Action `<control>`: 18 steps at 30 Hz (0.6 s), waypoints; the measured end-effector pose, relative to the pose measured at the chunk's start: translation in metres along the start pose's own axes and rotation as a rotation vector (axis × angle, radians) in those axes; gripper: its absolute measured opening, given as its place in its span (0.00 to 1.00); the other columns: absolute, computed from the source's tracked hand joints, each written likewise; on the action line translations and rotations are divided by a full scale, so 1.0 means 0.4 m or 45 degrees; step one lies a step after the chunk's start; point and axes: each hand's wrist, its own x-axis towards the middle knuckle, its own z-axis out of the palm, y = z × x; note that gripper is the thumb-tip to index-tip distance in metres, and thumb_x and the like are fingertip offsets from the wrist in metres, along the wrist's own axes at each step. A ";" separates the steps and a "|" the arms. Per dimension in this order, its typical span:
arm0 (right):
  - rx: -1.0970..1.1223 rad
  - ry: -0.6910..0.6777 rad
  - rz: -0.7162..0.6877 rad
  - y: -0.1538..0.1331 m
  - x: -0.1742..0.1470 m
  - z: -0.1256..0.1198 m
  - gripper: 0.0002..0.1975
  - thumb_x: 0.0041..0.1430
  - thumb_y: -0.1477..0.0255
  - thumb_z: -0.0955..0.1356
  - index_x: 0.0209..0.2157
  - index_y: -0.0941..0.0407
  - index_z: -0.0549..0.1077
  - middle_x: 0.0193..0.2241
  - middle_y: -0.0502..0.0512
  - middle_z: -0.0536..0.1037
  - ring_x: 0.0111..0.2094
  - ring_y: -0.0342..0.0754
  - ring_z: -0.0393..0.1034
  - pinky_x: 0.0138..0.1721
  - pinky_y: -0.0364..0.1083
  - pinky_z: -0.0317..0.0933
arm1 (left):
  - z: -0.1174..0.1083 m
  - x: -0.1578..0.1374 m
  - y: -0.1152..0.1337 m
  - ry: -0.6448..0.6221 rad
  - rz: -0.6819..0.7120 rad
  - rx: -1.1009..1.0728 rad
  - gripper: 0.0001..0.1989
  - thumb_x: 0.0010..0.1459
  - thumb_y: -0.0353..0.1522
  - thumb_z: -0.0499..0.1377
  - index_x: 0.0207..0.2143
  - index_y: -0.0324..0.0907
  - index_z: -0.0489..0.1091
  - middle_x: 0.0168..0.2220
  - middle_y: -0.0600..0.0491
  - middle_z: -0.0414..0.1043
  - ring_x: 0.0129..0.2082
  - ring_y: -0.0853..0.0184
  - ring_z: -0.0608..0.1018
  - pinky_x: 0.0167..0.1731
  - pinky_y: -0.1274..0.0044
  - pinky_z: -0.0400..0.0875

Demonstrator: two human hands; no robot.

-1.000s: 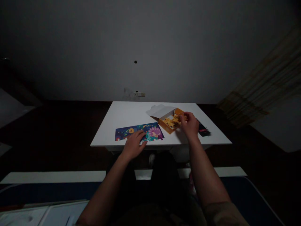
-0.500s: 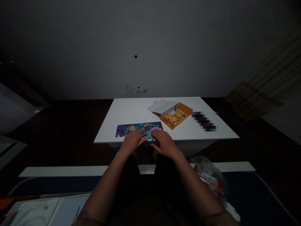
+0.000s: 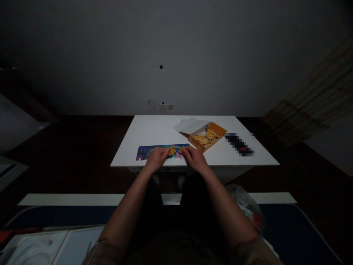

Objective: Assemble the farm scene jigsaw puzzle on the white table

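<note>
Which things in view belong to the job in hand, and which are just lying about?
In use:
- orange puzzle pieces in the left hand and right hand
- blue picture panel beneath them
- open orange box with more pieces

Apparently lying about:
- dark pixelated item, unidentifiable
- clear plastic bag
- white tray, lower left

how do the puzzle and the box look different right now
Colour: the puzzle shows a mostly dark blue, many-coloured picture, while the box is orange outside.
Shape: the puzzle lies flat, while the box has raised walls and an open lid.
Place: the puzzle is near the table's front edge, while the box sits farther back and to the right.
Both rest on the white table.
</note>
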 end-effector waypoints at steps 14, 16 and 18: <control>0.353 0.734 0.216 -0.003 0.025 -0.063 0.17 0.60 0.57 0.64 0.45 0.53 0.70 0.43 0.59 0.76 0.41 0.54 0.71 0.44 0.52 0.65 | 0.099 0.135 0.158 0.184 0.164 -0.304 0.22 0.68 0.41 0.42 0.38 0.42 0.74 0.32 0.51 0.75 0.31 0.64 0.74 0.32 0.75 0.64; 0.232 0.836 0.230 0.021 0.042 -0.110 0.18 0.61 0.58 0.63 0.48 0.53 0.68 0.46 0.61 0.74 0.43 0.54 0.70 0.46 0.52 0.64 | 0.126 0.180 0.195 0.183 0.218 -0.330 0.22 0.69 0.40 0.41 0.43 0.42 0.72 0.37 0.49 0.76 0.36 0.63 0.75 0.36 0.74 0.66; 0.106 0.819 0.241 0.049 0.068 -0.158 0.19 0.62 0.59 0.62 0.51 0.53 0.66 0.49 0.63 0.73 0.45 0.54 0.69 0.47 0.52 0.62 | 0.153 0.229 0.235 0.148 0.283 -0.353 0.20 0.69 0.39 0.42 0.48 0.43 0.70 0.42 0.48 0.75 0.41 0.62 0.75 0.41 0.72 0.67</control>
